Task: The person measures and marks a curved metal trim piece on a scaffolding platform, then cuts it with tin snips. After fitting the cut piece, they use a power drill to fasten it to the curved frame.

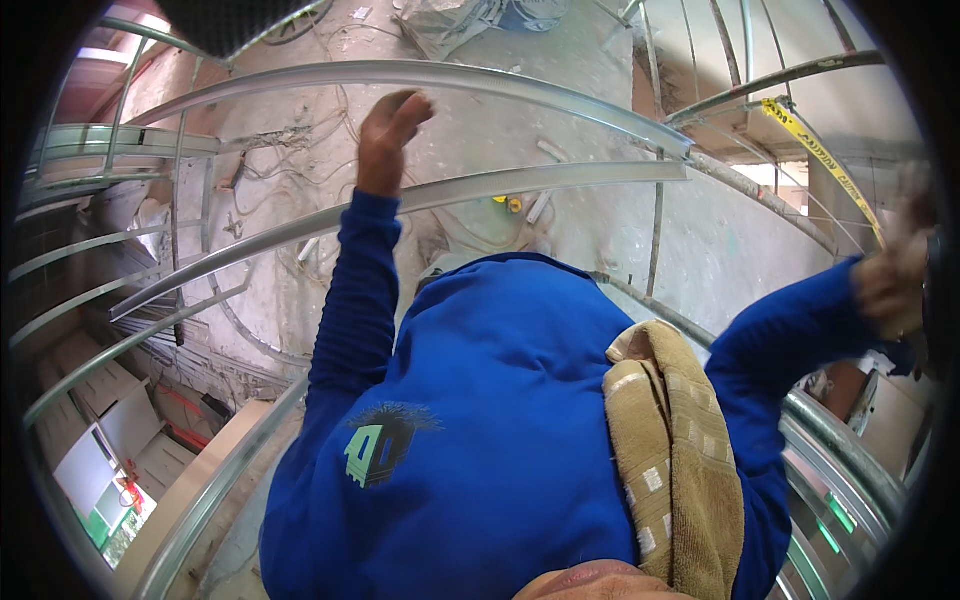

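My left hand (393, 142) is raised over two long silvery metal channels, with its fingers loosely bent and a gap between them. Nothing shows in its grasp. Just beyond the fingers runs the farther channel (440, 74), and the nearer channel (500, 186) passes by the wrist. Whether the hand touches either one cannot be made out. At the far right edge my right hand (897, 275) is smeared by motion, so its fingers do not show clearly. Beside it is a dark shape, partly cut off by the rim of the view.
Scaffold rails surround me, among them a thick pipe (840, 460) at the lower right. Yellow caution tape (825, 160) hangs at the right. Far below lies a dusty floor (290, 180) with cables and scraps. A tan towel (680, 470) hangs over my blue top.
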Available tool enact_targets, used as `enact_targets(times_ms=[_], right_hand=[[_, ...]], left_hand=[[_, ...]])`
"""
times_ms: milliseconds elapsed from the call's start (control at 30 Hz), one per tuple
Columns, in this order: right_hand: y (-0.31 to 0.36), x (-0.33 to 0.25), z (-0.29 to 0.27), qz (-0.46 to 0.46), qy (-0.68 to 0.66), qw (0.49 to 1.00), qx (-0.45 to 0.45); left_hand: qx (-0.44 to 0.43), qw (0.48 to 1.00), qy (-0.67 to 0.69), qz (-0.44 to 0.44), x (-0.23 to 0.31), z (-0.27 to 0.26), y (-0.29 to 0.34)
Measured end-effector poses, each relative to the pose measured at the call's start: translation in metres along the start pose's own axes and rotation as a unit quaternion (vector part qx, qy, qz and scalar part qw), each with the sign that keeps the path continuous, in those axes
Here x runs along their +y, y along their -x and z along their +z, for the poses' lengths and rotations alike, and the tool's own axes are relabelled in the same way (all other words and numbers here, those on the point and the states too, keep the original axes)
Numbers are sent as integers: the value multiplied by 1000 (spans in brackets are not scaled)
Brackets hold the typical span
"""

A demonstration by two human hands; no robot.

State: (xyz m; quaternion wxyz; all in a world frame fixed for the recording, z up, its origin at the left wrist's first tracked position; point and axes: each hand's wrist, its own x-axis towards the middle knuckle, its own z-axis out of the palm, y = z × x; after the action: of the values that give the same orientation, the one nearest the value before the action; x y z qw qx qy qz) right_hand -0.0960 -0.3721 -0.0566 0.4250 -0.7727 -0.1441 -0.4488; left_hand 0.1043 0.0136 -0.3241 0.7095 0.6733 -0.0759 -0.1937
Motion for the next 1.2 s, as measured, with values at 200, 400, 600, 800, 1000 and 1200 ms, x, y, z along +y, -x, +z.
enact_targets(times_ms=[200, 400, 600, 800, 1000, 1200], right_hand=[[225, 35, 97, 536, -123, 834, 42], [314, 68, 122, 406, 109, 888, -186], [322, 96, 147, 675, -177, 664, -267], [361, 125, 217, 695, -171, 669, -202], [436, 143, 260, 790, -104, 578, -177], [491, 124, 284, 834, -47, 498, -232]], left_hand=[[-170, 983, 72, -3, 1, 159, 19], [-82, 984, -11, -160, -85, 203, 36], [-73, 977, 52, -195, -119, 187, 38], [-290, 929, -178, -147, -185, 89, -47], [-289, 802, -466, -238, -317, -15, -117], [-395, 707, -521, -271, -386, -13, -123]])
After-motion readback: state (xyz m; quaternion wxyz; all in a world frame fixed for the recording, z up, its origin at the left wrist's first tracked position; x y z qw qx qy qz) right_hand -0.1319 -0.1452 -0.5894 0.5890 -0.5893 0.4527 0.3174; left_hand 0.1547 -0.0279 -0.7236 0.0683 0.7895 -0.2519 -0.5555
